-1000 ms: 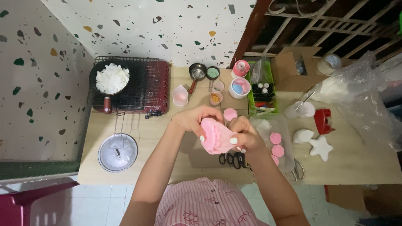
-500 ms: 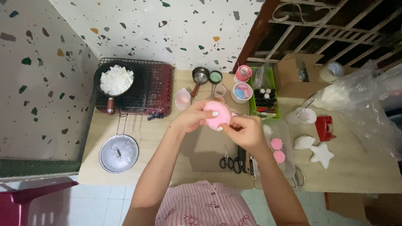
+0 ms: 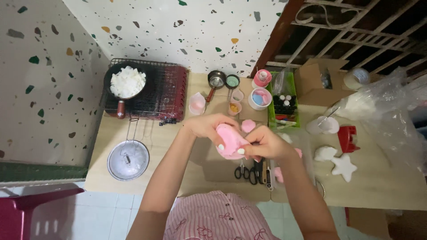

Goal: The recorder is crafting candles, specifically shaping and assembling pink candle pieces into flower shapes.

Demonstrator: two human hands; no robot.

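Pink mould (image 3: 230, 141), likely soft and bendy, pinched at its edges between both hands, left (image 3: 208, 126) and right (image 3: 266, 143), above counter (image 3: 147, 178).

At frame centre, a soft pink moulded lump (image 3: 230, 141); below it, a pink-and-white striped garment (image 3: 218, 218); upper left, a white wall speckled green, orange and brown (image 3: 49, 80); beside it, a black pan of white chunks (image 3: 127, 82) on a red-edged grill (image 3: 153, 91); right, a white star shape (image 3: 344, 168); a green tray (image 3: 284, 104).
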